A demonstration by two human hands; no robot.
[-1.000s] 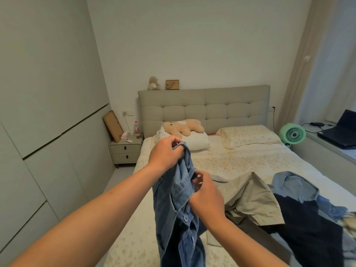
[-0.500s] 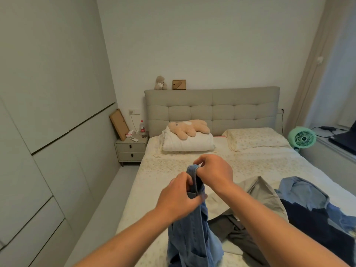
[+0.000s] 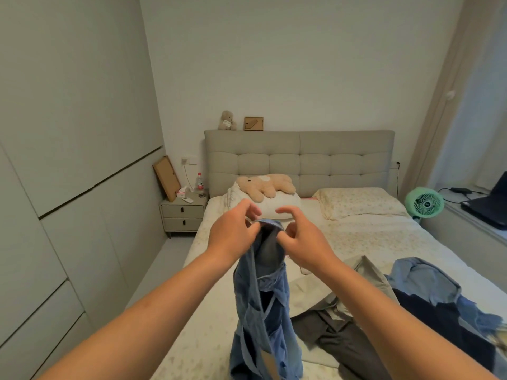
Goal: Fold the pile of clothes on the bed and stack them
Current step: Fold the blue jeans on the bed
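Note:
A blue denim garment [image 3: 264,305] hangs in front of me above the bed [image 3: 219,311]. My left hand [image 3: 234,233] pinches its top edge on the left. My right hand [image 3: 301,239] pinches the same edge on the right, with index finger and thumb partly spread. The cloth droops down between my forearms to the bottom of the view. On the bed to the right lies the pile: a beige garment [image 3: 367,275], a dark grey garment [image 3: 340,341], a navy piece [image 3: 439,314] and a light blue shirt [image 3: 422,278].
Two pillows and a plush toy [image 3: 264,185] lie by the padded headboard [image 3: 299,157]. A nightstand [image 3: 183,213] with a bottle stands left of the bed, beside wardrobe doors. A green fan [image 3: 424,204] and a laptop [image 3: 491,201] are at the right.
Both hands have risen and come side by side at the garment's top edge. My right hand moved up from lower on the cloth, and the top opening now spreads between the hands.

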